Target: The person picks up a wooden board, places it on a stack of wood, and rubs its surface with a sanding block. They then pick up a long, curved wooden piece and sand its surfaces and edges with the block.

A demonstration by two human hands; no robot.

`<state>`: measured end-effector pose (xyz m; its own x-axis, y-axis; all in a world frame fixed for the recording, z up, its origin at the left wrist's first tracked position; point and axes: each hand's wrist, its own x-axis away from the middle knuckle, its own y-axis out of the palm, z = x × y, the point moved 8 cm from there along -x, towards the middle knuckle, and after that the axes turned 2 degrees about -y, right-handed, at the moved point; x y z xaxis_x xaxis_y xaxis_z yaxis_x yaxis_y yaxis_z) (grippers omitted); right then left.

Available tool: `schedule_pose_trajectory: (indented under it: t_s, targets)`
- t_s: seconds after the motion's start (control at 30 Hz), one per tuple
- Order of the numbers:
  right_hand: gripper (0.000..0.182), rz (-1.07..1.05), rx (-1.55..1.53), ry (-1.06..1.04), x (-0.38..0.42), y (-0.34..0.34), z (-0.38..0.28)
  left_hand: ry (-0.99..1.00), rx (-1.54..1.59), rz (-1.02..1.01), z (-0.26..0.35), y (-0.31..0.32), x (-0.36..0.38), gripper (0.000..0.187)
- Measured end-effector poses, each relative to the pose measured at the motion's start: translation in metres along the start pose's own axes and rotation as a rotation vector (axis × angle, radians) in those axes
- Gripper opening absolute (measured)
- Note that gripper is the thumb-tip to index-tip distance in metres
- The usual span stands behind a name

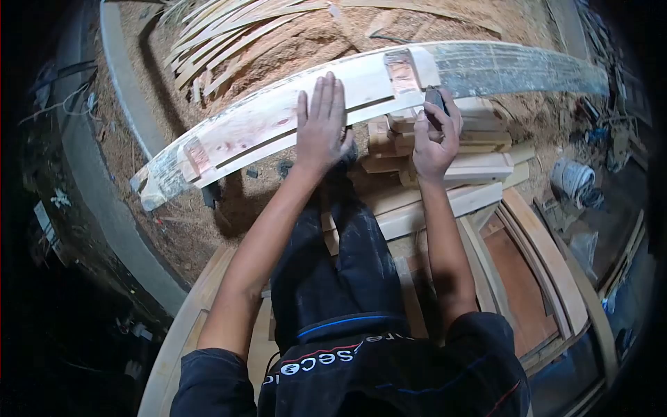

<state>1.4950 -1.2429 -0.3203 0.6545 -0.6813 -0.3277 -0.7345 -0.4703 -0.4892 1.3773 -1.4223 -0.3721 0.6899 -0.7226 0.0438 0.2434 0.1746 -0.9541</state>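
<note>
Nearest me, my dark trousers [368,267] run up from 6 o'clock, so anything slipping off the work's near edge could land on my legs. Between 2 and 3 o'clock, a stack of cut timbers [479,170] lies below my right wrist; its uneven edges might snag my arm if I swing low.

At 2 o'clock my right hand [436,142] pinches a small dark object [435,99] between thumb and fingers. I cannot tell what it is, or whether it touches wood. It sits close to the pale board's end, so a loose pinch or a bad angle could make it skid and mark the face.

At 12 o'clock my left hand [322,132] lies palm down on the pale board [257,125], fingers straight, gripping nothing. I judge that pressure alone steadies it there, so a sideways shove could turn the board.

That board stretches from between 9 and 10 o'clock round to 1 o'clock, on top of a long weathered board [514,66]. It has 2 recesses, 1 toward each end; the wood beside them looks likeliest to chip under force. I cannot see what carries the weathered board; uneven support could let everything rock.

Farthest, at 11 o'clock, loose strips [236,42] lie over sawdust [306,45], poor footing for a careless step.
</note>
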Motion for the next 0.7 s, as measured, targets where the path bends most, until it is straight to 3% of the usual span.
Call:
schedule_pose_trajectory:
  t_s: [0.1,0.23,0.3,0.37,0.57,0.63,0.7]
  targets:
    - [0.023,0.037,-0.149,0.073,-0.001,0.027,-0.018,-0.018,0.117,-0.003,-0.007,-0.009,0.002,0.095]
    - [0.025,-0.1,-0.048,-0.06,-0.007,0.069,-0.039,-0.016,0.214,0.032,-0.013,-0.018,0.009,0.089]
    - [0.034,-0.257,0.14,-0.259,-0.006,0.089,-0.065,-0.036,0.244,0.032,-0.019,-0.019,0.02,0.086]
    - [0.041,-0.438,0.203,-0.287,0.003,0.111,-0.058,-0.057,0.246,0.049,-0.028,-0.025,0.033,0.082]
    - [0.05,-0.47,0.409,-0.315,-0.012,0.111,-0.047,-0.149,0.27,-0.003,-0.059,-0.034,0.07,0.08]
    - [0.052,-0.678,0.394,-0.321,-0.018,0.118,-0.044,-0.154,0.284,-0.017,-0.068,-0.037,0.072,0.081]
    - [0.052,-0.717,0.394,-0.368,-0.026,0.119,-0.044,-0.128,0.265,0.0,-0.069,-0.038,0.075,0.079]
